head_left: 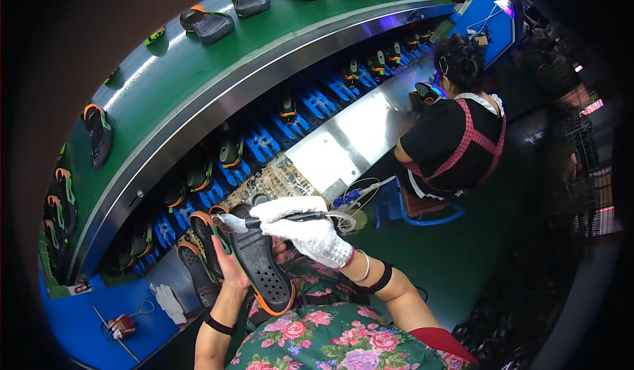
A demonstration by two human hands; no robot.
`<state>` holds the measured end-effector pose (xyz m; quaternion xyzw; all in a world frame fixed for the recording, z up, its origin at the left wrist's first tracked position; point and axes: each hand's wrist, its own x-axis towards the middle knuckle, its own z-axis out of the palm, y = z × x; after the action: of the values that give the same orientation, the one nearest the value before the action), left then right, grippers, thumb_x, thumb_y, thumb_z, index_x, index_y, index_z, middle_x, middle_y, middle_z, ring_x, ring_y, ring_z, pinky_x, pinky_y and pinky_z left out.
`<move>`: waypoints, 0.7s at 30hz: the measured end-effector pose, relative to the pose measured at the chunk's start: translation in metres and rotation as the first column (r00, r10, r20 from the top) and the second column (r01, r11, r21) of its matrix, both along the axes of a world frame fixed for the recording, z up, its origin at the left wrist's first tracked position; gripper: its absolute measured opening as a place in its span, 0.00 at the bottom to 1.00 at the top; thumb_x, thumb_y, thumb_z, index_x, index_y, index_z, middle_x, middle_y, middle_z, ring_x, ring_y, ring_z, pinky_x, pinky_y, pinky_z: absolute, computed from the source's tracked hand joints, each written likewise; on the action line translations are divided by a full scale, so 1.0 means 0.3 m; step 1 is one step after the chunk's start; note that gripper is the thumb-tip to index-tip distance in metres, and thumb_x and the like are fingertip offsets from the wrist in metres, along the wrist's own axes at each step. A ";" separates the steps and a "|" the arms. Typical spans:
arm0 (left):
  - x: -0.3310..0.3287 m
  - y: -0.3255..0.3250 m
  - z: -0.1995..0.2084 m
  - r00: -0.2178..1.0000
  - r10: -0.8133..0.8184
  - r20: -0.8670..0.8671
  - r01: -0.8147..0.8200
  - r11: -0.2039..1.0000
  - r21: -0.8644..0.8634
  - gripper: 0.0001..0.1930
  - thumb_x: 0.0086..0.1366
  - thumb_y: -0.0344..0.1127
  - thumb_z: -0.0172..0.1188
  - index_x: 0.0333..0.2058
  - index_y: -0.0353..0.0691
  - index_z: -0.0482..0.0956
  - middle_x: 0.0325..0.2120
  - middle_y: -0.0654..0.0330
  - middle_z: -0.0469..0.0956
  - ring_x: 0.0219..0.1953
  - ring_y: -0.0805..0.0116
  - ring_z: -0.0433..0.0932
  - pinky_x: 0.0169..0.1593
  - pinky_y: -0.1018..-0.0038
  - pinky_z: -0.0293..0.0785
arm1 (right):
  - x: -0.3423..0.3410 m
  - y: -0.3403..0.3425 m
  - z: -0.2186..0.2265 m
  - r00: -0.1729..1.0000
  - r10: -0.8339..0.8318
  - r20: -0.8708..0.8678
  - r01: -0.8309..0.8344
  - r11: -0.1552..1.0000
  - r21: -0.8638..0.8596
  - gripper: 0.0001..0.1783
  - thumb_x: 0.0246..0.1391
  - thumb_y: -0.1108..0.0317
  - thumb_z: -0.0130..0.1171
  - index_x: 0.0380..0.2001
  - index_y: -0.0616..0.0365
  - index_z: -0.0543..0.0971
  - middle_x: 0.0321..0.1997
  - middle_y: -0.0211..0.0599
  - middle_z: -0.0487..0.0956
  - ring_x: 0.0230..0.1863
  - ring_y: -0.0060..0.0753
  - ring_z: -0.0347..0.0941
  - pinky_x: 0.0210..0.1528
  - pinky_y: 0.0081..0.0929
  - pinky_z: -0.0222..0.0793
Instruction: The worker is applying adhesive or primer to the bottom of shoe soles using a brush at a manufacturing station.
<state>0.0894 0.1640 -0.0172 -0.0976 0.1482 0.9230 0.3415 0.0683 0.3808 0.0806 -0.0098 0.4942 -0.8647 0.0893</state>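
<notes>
My bare left hand (232, 269) is closed on a black clog (262, 259) with round holes and an orange edge. Its fingertips show on the clog's far side. A second black clog (207, 239) with orange trim lies against that hand, and another dark clog (196, 272) is on the bench beside it. Wearing a white knitted glove, my right hand (300, 230) grips a slim dark pen-like tool (253, 223) with a pale tip. The tip is over the upper part of the clogs, but I cannot tell whether it touches. Pale tubing (342, 219) hangs by the glove.
Beyond the bench runs a rack of blue holders (262, 144) carrying shoes. Above it, a green conveyor (218, 60) bears black soles. A metal plate (350, 135) lies ahead right, near a seated co-worker (456, 132). A white glove (170, 302) lies at lower left.
</notes>
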 end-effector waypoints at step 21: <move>-0.046 0.157 0.175 0.950 0.311 -0.004 -0.305 0.929 -0.212 0.51 0.64 0.83 0.32 0.65 0.43 0.69 0.57 0.59 0.77 0.58 0.60 0.77 0.62 0.62 0.74 | -0.097 -0.051 0.075 0.585 0.158 -0.795 0.565 0.624 0.540 0.18 0.47 0.76 0.66 0.45 0.58 0.86 0.47 0.43 0.86 0.47 0.45 0.83 0.50 0.37 0.78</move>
<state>0.0757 0.2110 0.0354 -0.1687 0.2225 0.9427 0.1827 0.0393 0.3656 0.1032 -0.2847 0.7878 -0.4842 -0.2529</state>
